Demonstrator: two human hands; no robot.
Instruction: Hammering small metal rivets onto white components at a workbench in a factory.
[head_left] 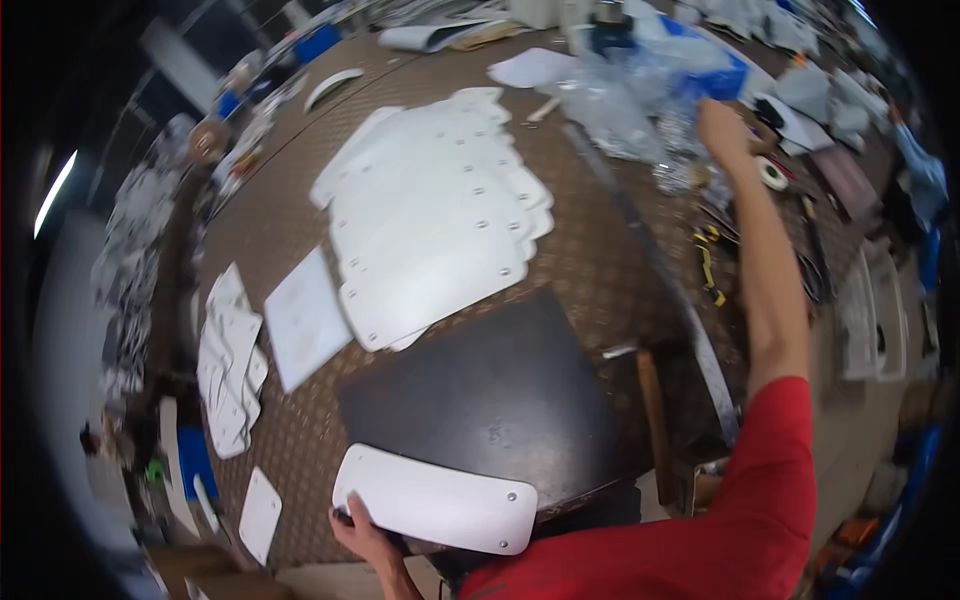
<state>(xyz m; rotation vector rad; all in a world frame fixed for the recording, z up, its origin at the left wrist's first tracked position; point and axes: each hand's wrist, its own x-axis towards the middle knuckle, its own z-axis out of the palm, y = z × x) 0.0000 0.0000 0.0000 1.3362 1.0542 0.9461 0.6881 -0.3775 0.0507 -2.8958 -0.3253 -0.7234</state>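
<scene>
One hand on a white panel, the other lost among clear plastic

At the near edge of the table (580, 260), the left hand (368, 540) gripped a long white panel (435, 500) by its left end, thumb on top, the other fingers mostly hidden beneath. The panel overlapped the near edge of a dark mat (490, 400); two metal fasteners showed at its right end, while the thumb partly covered the gripped end. A dark bit beside the thumb was too small to identify.

To the left lay a single white piece (261, 514). Right of the mat stood out a wooden handle (653, 420) — what it was fixed to blurred into shadow.

Farther in, a pile of small white pieces (232, 365) and a pale slab (308, 318) lay left of a fanned stack of large white sheets (430, 220), whose lower layers showed only as edges. A long metal strip (660, 265) ran along the right side, near a yellow-and-black object (710, 265).

At the far right, the right hand (722, 130) reached in beside clear plastic bags (615, 110) and a blue package (715, 70) — its fingers were obscured, so whether it held anything could not be told.
</scene>
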